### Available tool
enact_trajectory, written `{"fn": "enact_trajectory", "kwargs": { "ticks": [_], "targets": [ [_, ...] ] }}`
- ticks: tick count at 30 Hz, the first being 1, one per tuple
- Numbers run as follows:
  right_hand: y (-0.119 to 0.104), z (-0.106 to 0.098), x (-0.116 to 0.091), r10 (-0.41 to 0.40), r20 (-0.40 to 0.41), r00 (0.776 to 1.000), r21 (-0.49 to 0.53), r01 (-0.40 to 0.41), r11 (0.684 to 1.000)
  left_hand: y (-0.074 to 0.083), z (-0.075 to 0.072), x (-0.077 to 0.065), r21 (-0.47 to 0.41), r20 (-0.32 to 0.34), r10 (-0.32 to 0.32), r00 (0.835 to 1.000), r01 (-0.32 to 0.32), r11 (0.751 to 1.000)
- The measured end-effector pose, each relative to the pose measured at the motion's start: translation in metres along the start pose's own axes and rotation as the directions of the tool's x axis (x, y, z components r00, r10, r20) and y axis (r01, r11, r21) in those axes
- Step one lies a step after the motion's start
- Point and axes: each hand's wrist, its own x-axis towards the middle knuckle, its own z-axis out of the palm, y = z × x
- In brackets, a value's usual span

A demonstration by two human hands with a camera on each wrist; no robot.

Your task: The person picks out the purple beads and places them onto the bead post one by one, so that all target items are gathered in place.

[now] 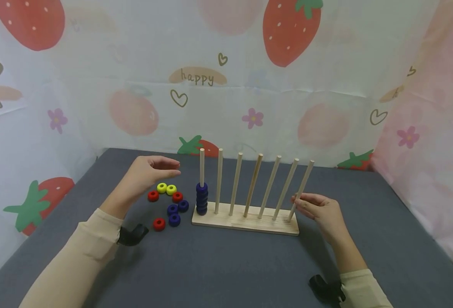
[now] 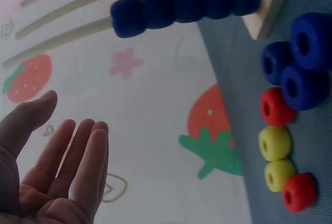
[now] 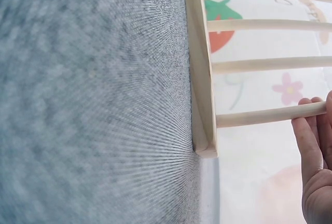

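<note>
A wooden peg rack [image 1: 245, 220] with several upright rods stands on the dark grey table. Several dark blue beads [image 1: 202, 199] are stacked on its leftmost rod, also seen as a blue stack [image 2: 187, 2] in the left wrist view. My right hand [image 1: 322, 212] pinches the rightmost rod [image 3: 259, 116] between thumb and fingers. Left of the rack, my left hand [image 1: 146, 174] hovers with fingers extended and nothing between them. Loose on the table below it lie two yellow beads [image 1: 162, 188], three red beads [image 1: 158, 224] and three blue beads [image 1: 174, 220].
Behind and beside the table [image 1: 226, 269] hangs a white cloth [image 1: 211, 51] printed with strawberries, hearts and flowers. A black strap [image 1: 133, 235] sits at the left wrist and another black strap [image 1: 326, 290] at the right.
</note>
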Motion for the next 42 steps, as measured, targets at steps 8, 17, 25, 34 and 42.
{"fn": "enact_trajectory", "kwargs": {
  "ticks": [8, 17, 25, 34, 42],
  "targets": [
    [0.0, 0.0, -0.001, 0.004, -0.004, 1.0, -0.009, -0.004, 1.0, -0.022, 0.001, 0.0, 0.006, 0.0, -0.031, 1.0, 0.031, 1.0],
    [-0.001, 0.0, -0.001, 0.018, -0.008, 1.0, -0.011, -0.018, 1.0, -0.043, 0.004, -0.002, 0.005, 0.025, -0.08, 0.997, 0.08, 0.997],
    [-0.001, -0.001, 0.0, 0.019, -0.002, 1.0, -0.009, -0.02, 1.0, -0.058, 0.006, -0.003, 0.02, 0.02, -0.088, 0.996, 0.087, 0.996],
    [0.0, -0.002, 0.001, 0.016, 0.007, 1.0, 0.032, -0.016, 0.999, -0.065, 0.015, -0.002, -0.059, 0.068, -0.097, 0.993, 0.101, 0.993],
    [0.0, -0.002, 0.0, 0.028, 0.005, 1.0, 0.031, -0.028, 0.999, -0.074, 0.018, -0.004, -0.076, 0.079, -0.155, 0.985, 0.161, 0.984]
  ]
}}
